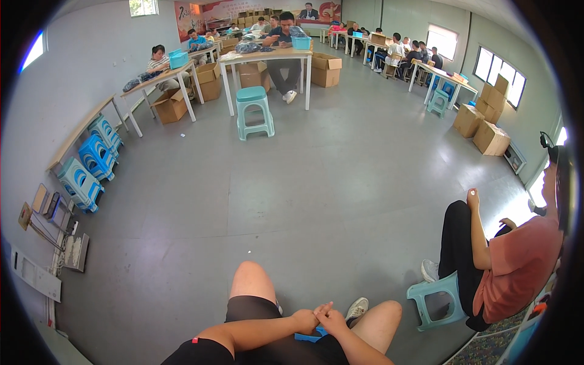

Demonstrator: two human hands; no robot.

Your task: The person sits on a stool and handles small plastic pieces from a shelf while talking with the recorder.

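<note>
Two hands meet over the lap: left hand [305,320] & right hand [331,319] touching, fingers curled narrow, resting between the knees. Blue object [307,336] sits just beneath; can't tell if gripped.

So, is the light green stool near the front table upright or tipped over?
Upright: the light green stool stands on its legs on the grey floor, seat on top.

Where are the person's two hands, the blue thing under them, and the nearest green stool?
left hand [306,320], head view, back of the hand
right hand [331,317], head view, knuckles
blue thing [307,337], head view, visible edge
green stool [437,300], head view, seat
</note>
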